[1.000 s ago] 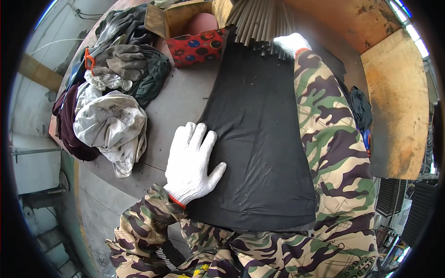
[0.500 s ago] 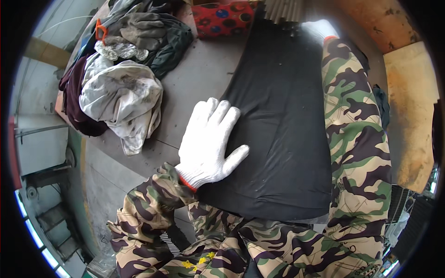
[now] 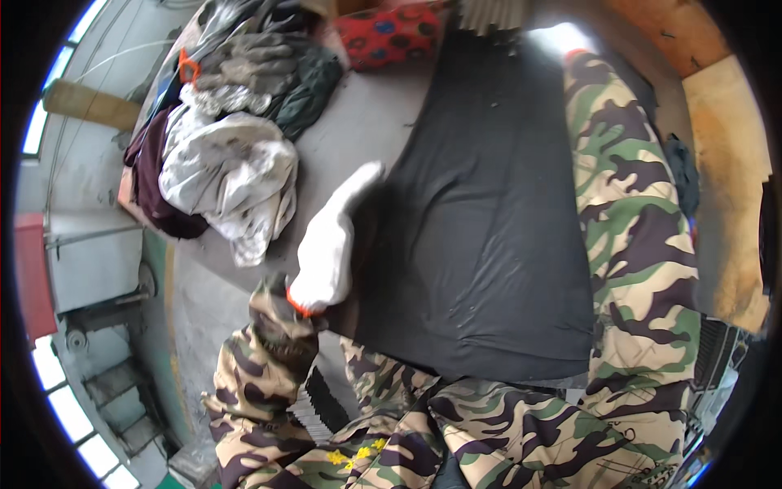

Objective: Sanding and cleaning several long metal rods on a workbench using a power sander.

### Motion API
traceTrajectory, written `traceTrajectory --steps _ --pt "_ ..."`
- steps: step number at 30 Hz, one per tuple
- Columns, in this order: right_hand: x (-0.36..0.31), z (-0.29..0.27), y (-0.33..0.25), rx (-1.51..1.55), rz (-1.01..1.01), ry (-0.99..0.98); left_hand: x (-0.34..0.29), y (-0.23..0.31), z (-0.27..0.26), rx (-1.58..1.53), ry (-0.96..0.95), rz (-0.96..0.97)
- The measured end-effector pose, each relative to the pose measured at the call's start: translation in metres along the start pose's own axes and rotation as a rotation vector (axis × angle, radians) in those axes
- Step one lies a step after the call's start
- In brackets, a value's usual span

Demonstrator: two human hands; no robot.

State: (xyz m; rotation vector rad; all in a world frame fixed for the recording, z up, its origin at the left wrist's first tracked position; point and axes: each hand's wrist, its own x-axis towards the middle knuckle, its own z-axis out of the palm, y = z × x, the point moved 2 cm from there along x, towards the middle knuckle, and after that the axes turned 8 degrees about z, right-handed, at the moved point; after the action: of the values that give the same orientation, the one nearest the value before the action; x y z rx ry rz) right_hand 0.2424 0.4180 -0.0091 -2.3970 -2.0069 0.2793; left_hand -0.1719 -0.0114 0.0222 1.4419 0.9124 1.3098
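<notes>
A black cloth (image 3: 497,236) lies spread over the table in front of me, its near edge by my lap. Next to its left border is my left hand (image 3: 330,244), in a white knit glove with an orange cuff. Seen edge-on, this hand has its fingers stretched out together, with nothing visible in them. At the far end of the cloth, my gloved right hand (image 3: 562,38) is washed out by glare, so its fingers do not show. Nearest to it is a bundle of grey rods or tubes (image 3: 491,15) at the far edge.
To the left on the grey table (image 3: 371,122) sits a heap of rags, including a stained white cloth (image 3: 232,171) and a grey work glove (image 3: 252,61). A red patterned item (image 3: 389,37) stands at the back. A stained tan board (image 3: 729,187) borders the right side.
My left hand has lifted off the black cloth, moved slightly left and turned from palm-down to edge-on. My right hand is slightly farther away, and the whole view has shifted a little.
</notes>
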Motion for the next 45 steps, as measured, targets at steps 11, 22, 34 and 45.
traceTrajectory --steps 11,22,34,45 --pt "-0.071 -0.059 -0.037 0.037 0.201 -0.055 0.01 0.035 0.027 0.699 -0.22 0.197" --pt "-0.045 -0.063 -0.002 0.247 0.101 -0.164 0.018 0.029 0.035 0.865 -0.252 0.263" --pt "-0.096 -0.106 0.071 1.074 -0.062 -0.391 0.015 0.033 0.046 1.023 -0.323 0.201" --pt "-0.308 -0.086 0.075 1.207 -0.122 -0.282 0.009 0.026 0.052 1.126 -0.197 0.373"
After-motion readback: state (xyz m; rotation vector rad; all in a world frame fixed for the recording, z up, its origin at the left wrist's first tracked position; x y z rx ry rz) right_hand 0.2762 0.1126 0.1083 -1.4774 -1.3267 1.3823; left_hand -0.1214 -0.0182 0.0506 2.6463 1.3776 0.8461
